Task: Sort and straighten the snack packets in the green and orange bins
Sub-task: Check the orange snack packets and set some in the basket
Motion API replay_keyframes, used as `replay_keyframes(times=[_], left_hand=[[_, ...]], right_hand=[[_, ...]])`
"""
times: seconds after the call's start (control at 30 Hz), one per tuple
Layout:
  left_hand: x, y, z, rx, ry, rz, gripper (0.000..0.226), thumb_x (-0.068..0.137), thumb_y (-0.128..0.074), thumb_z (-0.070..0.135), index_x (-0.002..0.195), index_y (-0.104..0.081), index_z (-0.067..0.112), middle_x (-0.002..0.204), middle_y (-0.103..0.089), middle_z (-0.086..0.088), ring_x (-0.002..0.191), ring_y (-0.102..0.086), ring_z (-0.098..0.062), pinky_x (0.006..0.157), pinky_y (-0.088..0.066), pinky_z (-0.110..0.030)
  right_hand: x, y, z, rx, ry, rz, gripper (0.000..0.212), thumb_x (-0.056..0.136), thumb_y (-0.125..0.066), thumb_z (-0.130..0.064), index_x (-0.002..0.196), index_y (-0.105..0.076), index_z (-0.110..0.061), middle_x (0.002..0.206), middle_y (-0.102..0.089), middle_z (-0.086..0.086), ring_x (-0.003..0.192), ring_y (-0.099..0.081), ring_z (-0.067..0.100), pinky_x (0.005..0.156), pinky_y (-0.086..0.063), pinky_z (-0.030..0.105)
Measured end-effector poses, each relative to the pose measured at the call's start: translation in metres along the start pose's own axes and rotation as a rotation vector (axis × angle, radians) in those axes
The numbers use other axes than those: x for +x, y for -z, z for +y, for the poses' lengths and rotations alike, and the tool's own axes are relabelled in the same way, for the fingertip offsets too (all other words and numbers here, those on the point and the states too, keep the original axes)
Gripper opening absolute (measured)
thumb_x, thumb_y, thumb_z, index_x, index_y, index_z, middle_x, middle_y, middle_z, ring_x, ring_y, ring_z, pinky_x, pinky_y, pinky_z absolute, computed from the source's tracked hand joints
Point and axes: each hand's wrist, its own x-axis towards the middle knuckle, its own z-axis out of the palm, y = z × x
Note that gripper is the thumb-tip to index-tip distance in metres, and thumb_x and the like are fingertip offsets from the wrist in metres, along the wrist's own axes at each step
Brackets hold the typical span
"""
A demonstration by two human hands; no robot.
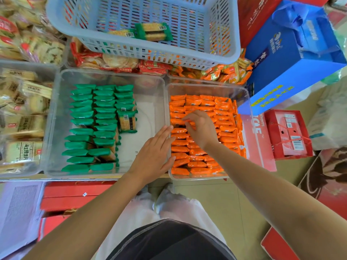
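so, two clear bins sat side by side, walls touching. the left bin held green packets in three rows along its left side, standing on edge, and its right part was bare. one loose green packet lay face up at the end of the short third row. the right bin was packed nearly full of orange packets in rough rows, some tilted along the right wall.

the left hand lay flat with fingers straight and together. it reached across the shared wall, fingertips on the orange packets at the left edge. the right hand was over the left rows of the orange bin, fingers curled down and pinching at the orange packets there. it hid the ones beneath it. the right forearm crossed the near right corner of that bin and covered the packets there.

behind, a grey-blue basket overhung the back bins, with two green packets inside. under it were red-wrapped round crackers and orange-yellow packets. at left was a bin of pale biscuit packs. at right a blue gift box leaned close to the orange bin's far corner, with a red carton below it. red boxes were stacked in front, beside the tiled floor.
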Motion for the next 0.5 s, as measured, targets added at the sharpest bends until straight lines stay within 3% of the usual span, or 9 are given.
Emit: replay_keyframes(times=[0.23, 0.37, 0.5], left_hand=[[0.0, -0.001, 0.0, -0.027, 0.001, 0.021, 0.057, 0.098, -0.038, 0.042, 0.141, -0.045, 0.004, 0.161, -0.022, -0.013, 0.15, -0.018, -0.024, 0.107, -0.043, -0.044], [-0.001, -0.002, 0.001, -0.018, 0.002, 0.024, 0.058, 0.098, -0.037, 0.043, 0.141, -0.044, 0.005, 0.161, -0.021, -0.012, 0.15, -0.017, -0.023, 0.107, -0.042, -0.044], [0.0, -0.002, 0.0, -0.02, 0.005, 0.027, 0.058, 0.098, -0.037, 0.042, 0.142, -0.044, 0.004, 0.161, -0.021, -0.012, 0.15, -0.017, -0.023, 0.107, -0.042, -0.044]], right_hand=[[0.016, -0.015, -0.009, -0.145, -0.09, -0.053, 0.018, 0.083, -0.073, -0.017, 0.1, -0.075, -0.013, 0.098, -0.062, 0.01, 0.1, -0.057, 0.03, 0.076, -0.047, 0.04], [0.018, -0.013, -0.007, -0.099, -0.088, -0.011, 0.01, 0.081, -0.075, -0.014, 0.091, -0.077, -0.013, 0.096, -0.062, 0.008, 0.1, -0.057, 0.028, 0.076, -0.05, 0.04], [0.021, 0.006, -0.004, 0.091, -0.112, 0.121, 0.003, 0.083, -0.072, -0.013, 0.085, -0.074, -0.013, 0.092, -0.061, 0.004, 0.091, -0.054, 0.015, 0.075, -0.04, 0.024]])
